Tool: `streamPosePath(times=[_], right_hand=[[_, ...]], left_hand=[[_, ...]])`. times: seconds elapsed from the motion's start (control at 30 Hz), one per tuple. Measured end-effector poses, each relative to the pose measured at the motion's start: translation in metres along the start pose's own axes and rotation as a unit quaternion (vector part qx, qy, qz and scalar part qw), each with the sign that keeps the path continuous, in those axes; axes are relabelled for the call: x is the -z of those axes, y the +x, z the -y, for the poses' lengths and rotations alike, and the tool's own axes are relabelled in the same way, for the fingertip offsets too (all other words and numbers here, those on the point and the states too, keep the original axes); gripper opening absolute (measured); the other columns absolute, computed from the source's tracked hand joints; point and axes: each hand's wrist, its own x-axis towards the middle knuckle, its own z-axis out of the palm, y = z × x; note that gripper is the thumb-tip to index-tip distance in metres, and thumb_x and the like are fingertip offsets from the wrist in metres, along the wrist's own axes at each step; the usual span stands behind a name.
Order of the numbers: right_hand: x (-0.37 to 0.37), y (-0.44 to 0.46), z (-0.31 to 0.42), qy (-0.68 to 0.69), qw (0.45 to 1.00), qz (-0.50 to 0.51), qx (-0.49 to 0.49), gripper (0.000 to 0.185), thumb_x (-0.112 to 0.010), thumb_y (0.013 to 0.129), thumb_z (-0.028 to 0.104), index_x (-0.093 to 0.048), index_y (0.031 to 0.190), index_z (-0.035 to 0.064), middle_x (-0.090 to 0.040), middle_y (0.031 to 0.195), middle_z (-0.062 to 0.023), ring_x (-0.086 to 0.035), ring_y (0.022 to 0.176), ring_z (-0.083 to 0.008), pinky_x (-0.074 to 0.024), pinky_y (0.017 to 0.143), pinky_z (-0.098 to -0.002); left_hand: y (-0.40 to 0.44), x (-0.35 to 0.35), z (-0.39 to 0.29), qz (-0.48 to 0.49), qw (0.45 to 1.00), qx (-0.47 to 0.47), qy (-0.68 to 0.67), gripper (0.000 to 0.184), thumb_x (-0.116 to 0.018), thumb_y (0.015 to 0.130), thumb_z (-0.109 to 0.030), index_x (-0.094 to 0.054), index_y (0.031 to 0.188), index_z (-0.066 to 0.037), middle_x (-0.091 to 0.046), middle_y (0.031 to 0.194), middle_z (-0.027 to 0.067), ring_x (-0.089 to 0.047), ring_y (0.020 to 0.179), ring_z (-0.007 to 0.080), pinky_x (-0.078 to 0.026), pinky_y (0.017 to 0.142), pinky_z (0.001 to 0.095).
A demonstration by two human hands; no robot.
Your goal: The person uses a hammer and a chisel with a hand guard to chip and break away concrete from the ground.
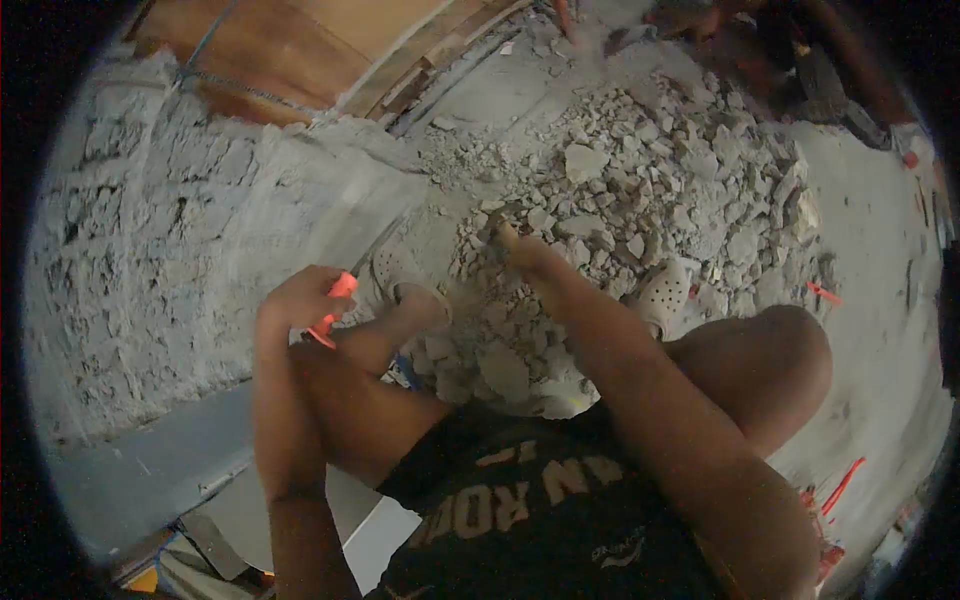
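Note:
My left hand (300, 298) is closed around a chisel with a bright orange grip (342, 285), above my left shin and beside the pitted wall. A thin dark shaft (376, 243) seems to run from it toward the wall's base. My right hand (530, 257) reaches forward and down over the rubble (585, 163), its fingers curled. Something dark and blurred shows at those fingertips, and I cannot make out what it is.
The rough grey wall (150, 240) stands at left, wooden boards (300, 50) at the top. My feet wear pale perforated clogs (668, 293) among broken concrete. Orange scraps (824, 293) lie on the floor at right. Dark blurred shapes (800, 70) appear at upper right.

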Motion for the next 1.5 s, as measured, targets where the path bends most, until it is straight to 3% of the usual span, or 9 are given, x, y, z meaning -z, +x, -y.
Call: streamPosePath(times=[0.23,0.5,0.63,0.7,0.8,0.93,1.1,1.2,1.5], right_hand=[[0.038,0.007,0.068,0.175,0.971,-0.088,-0.136,0.081,-0.066,0.078,0.042,-0.033,0.134,-0.0066,-0.060,0.113,-0.0281,-0.060,0.104,-0.0408,-0.0495,0.084,-0.0467],[0.109,-0.004,0.125,0.060,0.987,-0.127,-0.073,0.042,-0.061,0.075,0.038,-0.070,0.081,-0.0027,-0.067,0.091,-0.0237,-0.066,0.087,-0.0386,-0.0506,0.082,-0.0427],[0.161,-0.008,0.136,-0.023,0.987,-0.157,-0.009,0.030,-0.064,0.073,0.028,-0.070,0.080,-0.0003,-0.067,0.088,-0.0235,-0.067,0.080,-0.0352,-0.0529,0.073,-0.0419],[0.186,-0.012,0.155,0.516,0.818,-0.227,-0.117,0.011,-0.060,0.078,0.008,-0.062,0.086,0.0012,-0.062,0.069,-0.0146,-0.062,0.061,-0.0235,-0.0499,0.049,-0.0390],[0.211,0.001,0.178,0.702,0.661,-0.263,-0.026,0.026,-0.057,0.079,0.002,-0.050,0.104,-0.0020,-0.055,0.069,-0.0121,-0.056,0.057,-0.0205,-0.0465,0.044,-0.0381],[0.181,0.049,0.195,0.666,0.652,-0.360,-0.026,0.038,-0.053,0.080,0.004,-0.041,0.115,-0.0049,-0.053,0.072,-0.0126,-0.054,0.054,-0.0214,-0.0474,0.045,-0.0393],[0.120,0.068,0.186,0.420,0.906,-0.043,-0.020,0.021,-0.054,0.079,0.008,-0.055,0.092,-0.0082,-0.058,0.070,-0.0140,-0.059,0.057,-0.0222,-0.0491,0.046,-0.0384],[0.140,0.047,0.172,0.463,0.885,-0.041,-0.024,0.019,-0.056,0.078,0.011,-0.059,0.084,-0.0078,-0.060,0.068,-0.0136,-0.060,0.056,-0.0223,-0.0486,0.046,-0.0381],[0.191,0.040,0.232,0.736,0.552,-0.383,-0.084,0.013,-0.055,0.081,0.006,-0.049,0.088,-0.0029,-0.056,0.065,-0.0099,-0.057,0.049,-0.0217,-0.0487,0.044,-0.0390]], left_hand=[[0.002,-0.014,-0.012,-0.011,0.999,0.011,-0.029,0.051,-0.069,0.077,-0.013,-0.052,0.124,-0.002,-0.064,0.083,0.0085,-0.059,0.069,0.0143,-0.048,0.063,0.0294],[0.005,-0.013,-0.013,0.018,0.999,0.003,-0.030,0.067,-0.065,0.076,-0.002,-0.040,0.137,-0.012,-0.061,0.084,0.0071,-0.060,0.071,0.0162,-0.051,0.061,0.0320],[-0.001,-0.009,-0.006,0.045,0.989,-0.047,-0.134,0.061,-0.063,0.075,0.000,-0.045,0.133,-0.011,-0.060,0.084,0.0057,-0.060,0.068,0.0150,-0.052,0.057,0.0295],[-0.008,-0.007,-0.007,0.051,0.980,-0.056,-0.183,0.059,-0.062,0.075,0.000,-0.048,0.131,-0.010,-0.060,0.084,0.0056,-0.060,0.067,0.0146,-0.052,0.056,0.0292],[-0.011,-0.002,-0.005,0.047,0.980,-0.024,-0.189,0.049,-0.060,0.079,-0.005,-0.052,0.127,-0.002,-0.062,0.087,0.0089,-0.061,0.071,0.0153,-0.055,0.059,0.0319],[-0.003,0.003,0.002,0.061,0.980,-0.015,-0.190,0.031,-0.061,0.082,-0.014,-0.063,0.107,0.003,-0.061,0.084,0.0080,-0.062,0.063,0.0162,-0.053,0.057,0.0304],[0.010,0.011,-0.002,0.035,0.989,0.051,-0.136,0.029,-0.062,0.083,-0.021,-0.066,0.097,0.004,-0.060,0.076,0.0065,-0.062,0.054,0.0173,-0.050,0.055,0.0290],[0.013,0.017,-0.004,0.039,0.991,0.023,-0.125,0.029,-0.062,0.085,-0.024,-0.066,0.088,0.004,-0.061,0.071,0.0058,-0.062,0.055,0.0165,-0.049,0.054,0.0287],[0.012,0.030,-0.006,0.038,0.992,0.024,-0.120,0.034,-0.061,0.086,-0.029,-0.065,0.081,0.005,-0.064,0.065,0.0089,-0.063,0.057,0.0158,-0.049,0.055,0.0276]])
